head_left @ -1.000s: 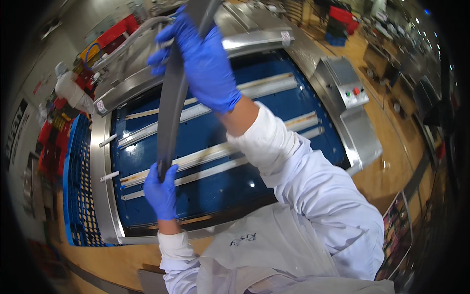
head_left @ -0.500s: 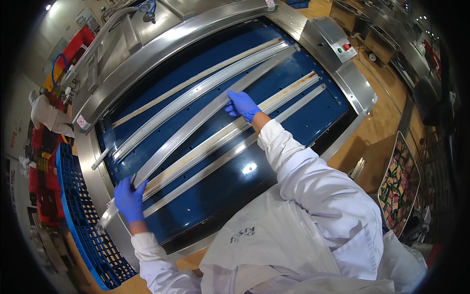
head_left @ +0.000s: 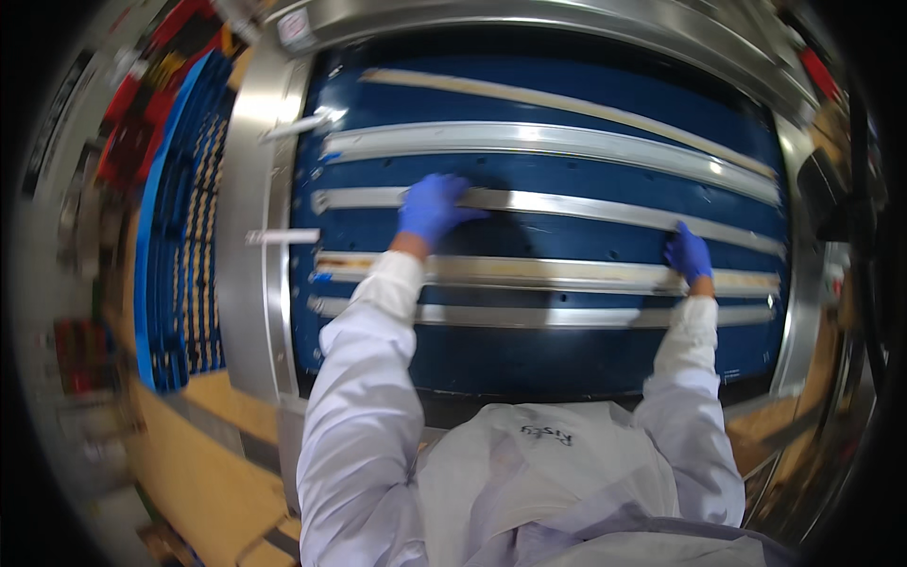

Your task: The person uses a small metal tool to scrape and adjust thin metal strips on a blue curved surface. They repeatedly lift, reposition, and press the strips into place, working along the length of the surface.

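The left hand (head_left: pixel 430 208) lies flat and open on the middle strip (head_left: pixel 567 203), which rests across the blue belt (head_left: pixel 529 359). The right hand (head_left: pixel 688 253) presses the same strip near its right end, fingers loose, not grasping.

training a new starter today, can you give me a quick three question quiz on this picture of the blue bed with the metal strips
1. True or false: both hands wear blue gloves.
2. How many long strips lie on the blue bed?
3. Which strip does the left hand rest on? A) the top one B) the third from the top C) the bottom one

Key:
1. True; the right hand is gloved too.
2. Five, running side by side across the bed.
3. B, the shiny metal strip in the middle; the right hand sits near its far end, by the strip below.
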Motion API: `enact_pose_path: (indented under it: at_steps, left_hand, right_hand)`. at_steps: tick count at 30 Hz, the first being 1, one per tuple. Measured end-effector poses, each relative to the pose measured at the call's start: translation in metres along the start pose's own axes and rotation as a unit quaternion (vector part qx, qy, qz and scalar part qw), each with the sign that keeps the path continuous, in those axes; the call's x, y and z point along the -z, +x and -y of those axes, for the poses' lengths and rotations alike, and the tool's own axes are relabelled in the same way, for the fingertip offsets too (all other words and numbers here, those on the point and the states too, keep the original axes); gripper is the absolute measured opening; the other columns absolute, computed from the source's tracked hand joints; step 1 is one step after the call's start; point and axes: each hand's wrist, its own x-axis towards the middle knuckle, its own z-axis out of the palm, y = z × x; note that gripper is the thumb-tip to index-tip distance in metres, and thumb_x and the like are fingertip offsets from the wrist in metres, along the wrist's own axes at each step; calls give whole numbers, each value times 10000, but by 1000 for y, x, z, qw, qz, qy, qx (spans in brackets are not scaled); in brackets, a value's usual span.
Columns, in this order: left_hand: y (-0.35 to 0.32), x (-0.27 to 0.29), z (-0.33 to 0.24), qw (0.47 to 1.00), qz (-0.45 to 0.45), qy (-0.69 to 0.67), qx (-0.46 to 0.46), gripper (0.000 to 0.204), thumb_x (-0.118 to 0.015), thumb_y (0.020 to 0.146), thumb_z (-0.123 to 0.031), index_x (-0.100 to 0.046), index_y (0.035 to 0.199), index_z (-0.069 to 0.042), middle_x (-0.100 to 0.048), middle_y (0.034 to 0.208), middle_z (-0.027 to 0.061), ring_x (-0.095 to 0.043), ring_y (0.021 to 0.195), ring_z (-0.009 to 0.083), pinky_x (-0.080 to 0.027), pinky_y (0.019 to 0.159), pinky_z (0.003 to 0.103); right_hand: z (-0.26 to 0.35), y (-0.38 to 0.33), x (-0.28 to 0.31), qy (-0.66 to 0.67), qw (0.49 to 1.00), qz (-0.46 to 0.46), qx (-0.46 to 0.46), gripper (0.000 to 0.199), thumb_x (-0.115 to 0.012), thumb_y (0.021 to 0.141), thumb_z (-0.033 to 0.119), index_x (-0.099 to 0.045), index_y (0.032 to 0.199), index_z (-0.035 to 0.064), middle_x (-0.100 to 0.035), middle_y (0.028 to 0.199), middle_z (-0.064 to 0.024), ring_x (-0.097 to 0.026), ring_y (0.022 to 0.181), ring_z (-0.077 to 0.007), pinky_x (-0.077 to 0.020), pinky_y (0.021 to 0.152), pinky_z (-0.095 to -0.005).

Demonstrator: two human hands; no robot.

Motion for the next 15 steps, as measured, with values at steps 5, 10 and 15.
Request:
enact_pose_path:
  at_steps: [5,10,15]
  left_hand:
    - [-19,-8,26,993,-103,-53,21,548,-768,711,-551,-676,1102,-178,-644,1057,109,-648,954,315,-529,834,431]
    - [-33,34,106,938,-265,-112,193,370,-721,810,-452,-712,1062,-180,-659,1079,97,-658,996,305,-536,834,390]
    - [-81,65,232,940,-122,-91,305,396,-672,875,-360,-688,1153,-79,-704,1064,156,-671,988,281,-497,870,352]
  right_hand:
    - [24,-49,-91,-382,858,-185,288,492,-732,840,440,-625,988,-17,-663,889,-169,-623,844,-360,-490,813,-427]
    - [30,-96,-161,-487,650,1,584,589,-840,677,325,-606,1171,106,-568,1226,-142,-497,1181,-353,-421,990,-448]
    - [10,-74,-166,-494,680,27,541,658,-836,682,360,-582,1241,123,-517,1281,-153,-462,1205,-374,-402,1016,-459]
